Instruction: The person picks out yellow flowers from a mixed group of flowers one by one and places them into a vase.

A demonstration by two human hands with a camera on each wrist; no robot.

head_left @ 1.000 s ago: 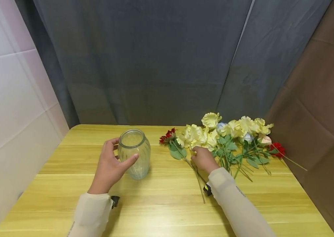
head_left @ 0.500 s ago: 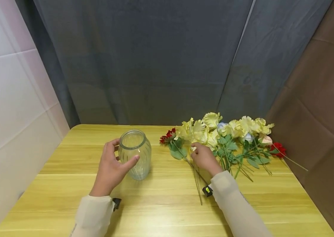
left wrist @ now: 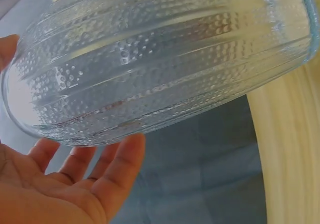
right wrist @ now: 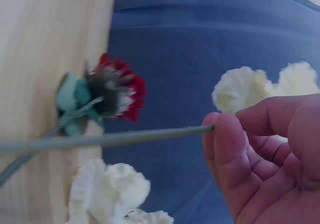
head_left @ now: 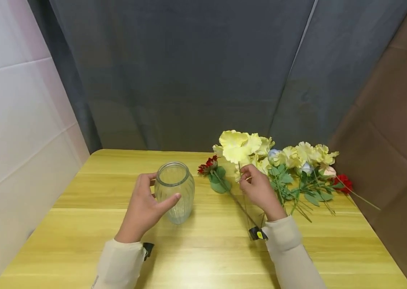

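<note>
A clear ribbed glass vase (head_left: 175, 202) stands at the middle left of the table, its mouth up. My left hand (head_left: 143, 210) holds it from the left, thumb in front and fingers round the far side. In the left wrist view, fingertips touch the dimpled wall of the vase (left wrist: 150, 59). My right hand (head_left: 259, 190) pinches the stem of a pale yellow flower (head_left: 237, 146), whose bloom is raised above the others. Thumb and forefinger meet on this stem (right wrist: 125, 138) in the right wrist view. A red flower (head_left: 208, 165) with green leaves lies between vase and right hand.
More yellow flowers (head_left: 292, 156), bluish buds (head_left: 306, 168), a pink flower (head_left: 329, 171) and another red flower (head_left: 343, 184) lie bunched on the right of the wooden table (head_left: 189, 257). A grey curtain (head_left: 189, 80) hangs behind the table.
My right hand has lifted the yellow flower off the pile, its bloom rising and its stem swinging more upright. The left hand and vase have shifted slightly right.
</note>
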